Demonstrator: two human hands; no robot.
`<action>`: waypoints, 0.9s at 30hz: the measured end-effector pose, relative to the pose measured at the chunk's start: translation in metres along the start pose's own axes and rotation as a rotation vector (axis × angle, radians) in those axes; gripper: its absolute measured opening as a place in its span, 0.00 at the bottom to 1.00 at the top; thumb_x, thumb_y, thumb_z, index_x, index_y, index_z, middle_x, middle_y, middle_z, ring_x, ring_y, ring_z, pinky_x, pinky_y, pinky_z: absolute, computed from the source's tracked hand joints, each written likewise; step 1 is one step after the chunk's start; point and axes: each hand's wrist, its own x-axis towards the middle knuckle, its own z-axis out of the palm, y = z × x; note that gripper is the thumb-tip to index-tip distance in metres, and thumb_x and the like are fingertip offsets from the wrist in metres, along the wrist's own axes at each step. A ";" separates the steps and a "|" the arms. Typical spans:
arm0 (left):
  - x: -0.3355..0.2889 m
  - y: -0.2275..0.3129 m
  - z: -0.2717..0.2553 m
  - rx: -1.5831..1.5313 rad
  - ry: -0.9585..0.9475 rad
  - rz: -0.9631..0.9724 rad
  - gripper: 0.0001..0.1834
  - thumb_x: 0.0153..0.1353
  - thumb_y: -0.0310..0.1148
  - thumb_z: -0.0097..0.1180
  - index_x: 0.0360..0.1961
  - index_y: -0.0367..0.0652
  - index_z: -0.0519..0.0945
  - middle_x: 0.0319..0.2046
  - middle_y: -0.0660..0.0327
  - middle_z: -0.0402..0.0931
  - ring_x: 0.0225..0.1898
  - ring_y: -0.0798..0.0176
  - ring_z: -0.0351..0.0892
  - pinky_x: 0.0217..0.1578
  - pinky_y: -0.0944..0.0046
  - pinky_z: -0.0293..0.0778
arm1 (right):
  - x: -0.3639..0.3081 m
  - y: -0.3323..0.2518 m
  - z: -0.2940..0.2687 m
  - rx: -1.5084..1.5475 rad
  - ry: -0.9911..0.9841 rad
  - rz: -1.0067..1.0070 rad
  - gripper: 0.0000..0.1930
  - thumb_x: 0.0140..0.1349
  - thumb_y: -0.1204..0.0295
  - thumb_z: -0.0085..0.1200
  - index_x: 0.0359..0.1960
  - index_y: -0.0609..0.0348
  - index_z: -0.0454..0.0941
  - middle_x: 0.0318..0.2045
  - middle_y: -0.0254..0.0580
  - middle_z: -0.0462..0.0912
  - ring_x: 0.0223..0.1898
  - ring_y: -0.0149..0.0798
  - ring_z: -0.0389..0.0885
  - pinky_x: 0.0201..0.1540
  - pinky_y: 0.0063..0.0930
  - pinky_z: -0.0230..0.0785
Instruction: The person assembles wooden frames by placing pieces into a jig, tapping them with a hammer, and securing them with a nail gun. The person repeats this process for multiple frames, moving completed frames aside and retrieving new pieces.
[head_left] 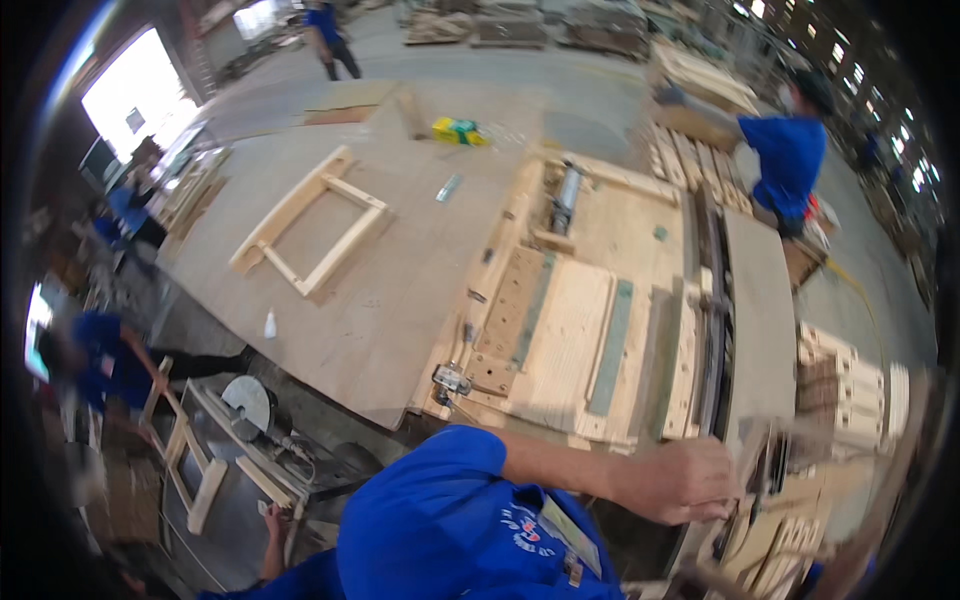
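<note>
My left arm, in a blue sleeve, reaches across to the right. At its end my left hand (682, 482) is closed, its fingers curled and partly smeared by motion. What it grips, if anything, I cannot make out. Close beyond the fingers is a blurred dark clamp-like fitting (775, 462). Pale slotted wooden parts (795, 540) lie below and right of it. My right hand does not show clearly; only brownish smears and a scrap of blue appear at the lower right. Left of the hand lies a wooden jig board (560, 330) with green strips, metal clamps and a cylinder (567, 195).
A wooden frame (330, 260), a small white bottle (270, 324) and a yellow-green packet (459, 131) lie on the large table (400, 330). Co-workers in blue stand right (785, 160) and left (100, 360). At lower left, another person's hand (275, 522) touches wood beside a round disc (248, 402).
</note>
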 end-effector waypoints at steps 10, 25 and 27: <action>-0.136 -0.097 -0.047 0.630 -0.280 -0.614 0.22 0.59 0.45 0.71 0.48 0.42 0.82 0.40 0.55 0.82 0.48 0.46 0.84 0.52 0.42 0.77 | 0.132 -0.260 0.297 0.494 -0.331 -0.100 0.31 0.71 0.58 0.55 0.68 0.66 0.63 0.48 0.73 0.85 0.50 0.75 0.85 0.54 0.64 0.76; -0.229 -0.133 -0.107 0.868 -0.190 -1.035 0.18 0.65 0.46 0.69 0.42 0.43 0.83 0.39 0.55 0.80 0.46 0.48 0.82 0.49 0.47 0.76 | 0.106 -0.433 0.462 0.567 -0.620 -0.133 0.26 0.74 0.55 0.56 0.58 0.67 0.66 0.49 0.72 0.84 0.54 0.70 0.84 0.57 0.61 0.77; -0.227 -0.137 -0.108 0.855 -0.183 -1.051 0.18 0.64 0.46 0.69 0.43 0.42 0.84 0.39 0.55 0.80 0.46 0.48 0.82 0.49 0.47 0.76 | 0.110 -0.429 0.473 0.606 -0.636 -0.167 0.26 0.74 0.56 0.55 0.57 0.70 0.67 0.53 0.75 0.81 0.55 0.71 0.83 0.58 0.61 0.76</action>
